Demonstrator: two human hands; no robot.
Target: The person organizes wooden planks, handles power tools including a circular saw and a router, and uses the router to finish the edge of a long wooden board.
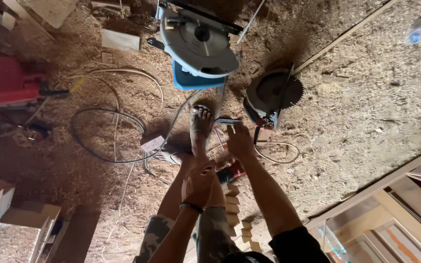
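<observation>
Head view, looking straight down at a floor (366,97) thick with sawdust. The person's right hand (239,141) reaches forward, its fingers together around a small grey metal piece (229,121) that lies just beside a circular saw (271,97); the saw rests on its side with its toothed blade exposed. The left hand (198,184) rests on the person's own shin or knee, fingers curled against the leg and holding nothing that can be made out. A bare foot in a sandal (200,122) is planted between the hands and the tools. A second, larger saw (198,44) with a blue body sits further ahead, and cables (108,141) loop across the floor to the left. A red tool (6,83) lies at the far left. Small wood blocks (235,209) sit near the leg. Judging by this, work on the saw looks under way rather than finished: the blade stands still, no wood is set against it
</observation>
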